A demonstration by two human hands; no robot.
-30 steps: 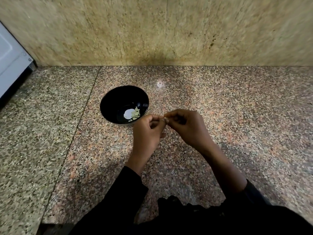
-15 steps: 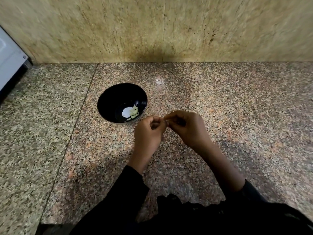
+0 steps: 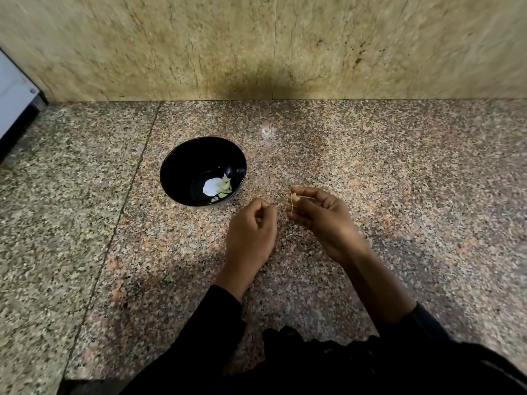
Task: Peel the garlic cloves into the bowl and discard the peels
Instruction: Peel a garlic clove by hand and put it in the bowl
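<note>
Fingers (image 3: pixel 296 195) of the right hand (image 3: pixel 322 220) pinch a garlic clove (image 3: pixel 292 199) at frame centre; the left hand (image 3: pixel 251 232) is curled, holding nothing visible. Black bowl (image 3: pixel 176 166) sits upper left of both hands, apart from them, granite tabletop (image 3: pixel 413 172) stretching bare rightward to the wall (image 3: pixel 256 47)

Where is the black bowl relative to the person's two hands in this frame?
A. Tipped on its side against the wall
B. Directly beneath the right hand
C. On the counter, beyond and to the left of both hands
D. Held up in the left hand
C. The black bowl stands upright on the granite counter, apart from the left hand and the right hand, with pale garlic pieces inside.
</note>
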